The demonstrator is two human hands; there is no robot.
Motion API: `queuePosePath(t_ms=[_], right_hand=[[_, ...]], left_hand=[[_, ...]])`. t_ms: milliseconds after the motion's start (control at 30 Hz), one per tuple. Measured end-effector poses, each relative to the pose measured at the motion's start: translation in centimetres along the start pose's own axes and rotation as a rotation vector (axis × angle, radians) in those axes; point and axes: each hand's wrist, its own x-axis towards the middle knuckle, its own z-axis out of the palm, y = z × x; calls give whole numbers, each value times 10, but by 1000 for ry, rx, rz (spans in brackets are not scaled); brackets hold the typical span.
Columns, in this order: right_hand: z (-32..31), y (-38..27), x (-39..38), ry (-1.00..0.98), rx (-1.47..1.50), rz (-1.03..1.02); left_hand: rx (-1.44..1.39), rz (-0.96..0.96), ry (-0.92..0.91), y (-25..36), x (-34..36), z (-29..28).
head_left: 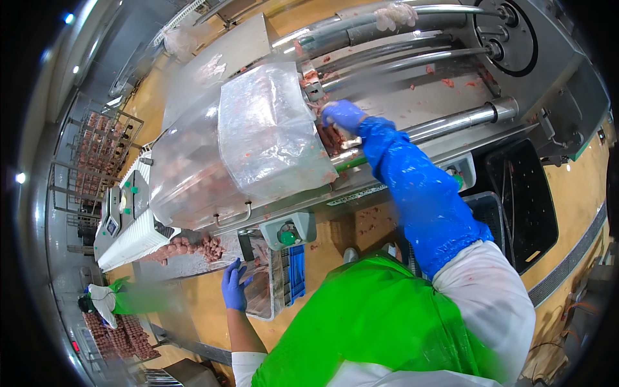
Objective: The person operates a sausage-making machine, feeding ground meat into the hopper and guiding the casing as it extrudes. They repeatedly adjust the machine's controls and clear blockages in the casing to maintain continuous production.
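Observation:
My right hand (343,116), in a blue glove, reaches over the metal machine (425,97) beside a metal bracket (313,87). Its fingers curl inward; what they hold, if anything, is hidden. Just below them lie red raw meat pieces (331,138). A clear plastic sheet (271,129) hangs over the machine to the left of that hand. Lower down, my left hand (235,286), also blue-gloved, is held in the air with fingers apart and nothing in them. It is near a clear plastic-lined crate (261,284).
Long steel rods (451,122) cross the machine. A green button box (287,232) juts out at its front. Lumps of meat (187,248) lie on the left-hand conveyor. Black crates (522,200) stand at right. Another person (109,300) works at far left, near hanging meat racks (100,148).

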Motion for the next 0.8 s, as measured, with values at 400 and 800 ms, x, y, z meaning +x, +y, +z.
queuePosePath(t_ms=[400, 800], right_hand=[[-41, -111, -53, 744, 1588, 321], [-213, -199, -152, 438, 1058, 110]], left_hand=[[-75, 18, -43, 9, 14, 16], [237, 792, -573, 175, -8, 189]])
